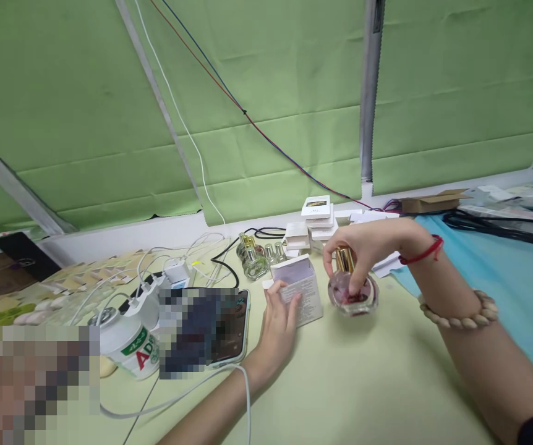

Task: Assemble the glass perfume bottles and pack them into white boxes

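Head view: right hand [362, 250] pinches the gold cap of a round pink perfume bottle [352, 295], fingers closed on it from above; the bottle rests on the table [363, 383]. Left hand [279, 315] grips an open white box [300, 287] just left of the bottle, fingers wrapped on its near side, top flap up. Box looks empty, bottle not yet in it. Behind the bottle: small clear bottles [255, 256] and stacked white boxes [315, 222]. Further left of the bottle: phone [229, 327], white jar [127, 346], chargers with cables [174, 272].
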Demonstrator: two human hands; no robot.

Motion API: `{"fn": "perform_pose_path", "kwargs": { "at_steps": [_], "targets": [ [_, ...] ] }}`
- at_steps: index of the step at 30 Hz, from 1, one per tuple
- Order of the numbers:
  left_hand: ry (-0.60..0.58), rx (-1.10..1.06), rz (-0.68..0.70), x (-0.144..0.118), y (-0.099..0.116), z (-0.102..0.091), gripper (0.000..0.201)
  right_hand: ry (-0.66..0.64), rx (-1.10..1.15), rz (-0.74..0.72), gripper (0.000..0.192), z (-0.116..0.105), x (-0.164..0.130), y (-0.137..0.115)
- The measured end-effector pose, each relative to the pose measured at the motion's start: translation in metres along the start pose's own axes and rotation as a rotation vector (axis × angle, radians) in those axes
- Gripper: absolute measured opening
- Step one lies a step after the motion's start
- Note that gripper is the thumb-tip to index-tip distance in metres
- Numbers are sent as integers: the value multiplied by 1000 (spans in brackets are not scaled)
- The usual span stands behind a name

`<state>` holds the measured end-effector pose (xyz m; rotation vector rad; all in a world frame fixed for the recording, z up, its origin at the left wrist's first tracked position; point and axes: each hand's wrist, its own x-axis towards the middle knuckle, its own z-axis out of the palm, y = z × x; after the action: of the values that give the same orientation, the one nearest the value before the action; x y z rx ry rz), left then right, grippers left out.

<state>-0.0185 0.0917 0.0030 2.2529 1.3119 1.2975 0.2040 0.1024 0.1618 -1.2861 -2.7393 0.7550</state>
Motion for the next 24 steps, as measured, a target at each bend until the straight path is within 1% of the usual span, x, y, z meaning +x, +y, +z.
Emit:
{"fn": "perform_pose_path", "kwargs": {
  "at_steps": [2, 3, 6, 8, 9, 11, 13, 15, 18, 21, 22, 24],
  "targets": [
    [-6, 10, 20, 0, -1, 0, 22, -32, 51, -173, 42, -1, -5, -12],
    [-11, 12, 34, 0, -1, 0, 22, -8, 69, -240, 42, 0, -4, -17],
    [-40, -21, 105, -1, 0, 1, 27, 163, 99, -375, 41, 3, 6, -25],
    [-36, -32, 138, -2, 2, 2, 32, 275, 120, -423, 39, 5, 17, -26],
    [-16, -18, 140, -2, 2, 3, 32, 318, 128, -433, 39, 7, 22, -25],
    [18, 35, 128, -3, 2, 3, 26, 392, 105, -419, 37, 9, 30, -22],
    [31, 86, 125, -2, 0, 4, 21, 459, 33, -369, 34, 10, 35, -17],
    [50, 116, 153, -1, -3, 6, 20, 493, -33, -320, 31, 11, 37, -13],
    [80, 158, 244, -1, -10, 10, 20, 475, -54, -291, 32, 13, 39, -11],
    [96, 175, 333, -4, -14, 15, 20, 444, -81, -242, 31, 17, 41, -16],
    [112, 164, 341, -5, -14, 16, 21, 425, -104, -219, 30, 19, 42, -19],
    [153, 127, 314, -7, -14, 18, 24, 386, -152, -171, 28, 23, 44, -25]
  ]
}}
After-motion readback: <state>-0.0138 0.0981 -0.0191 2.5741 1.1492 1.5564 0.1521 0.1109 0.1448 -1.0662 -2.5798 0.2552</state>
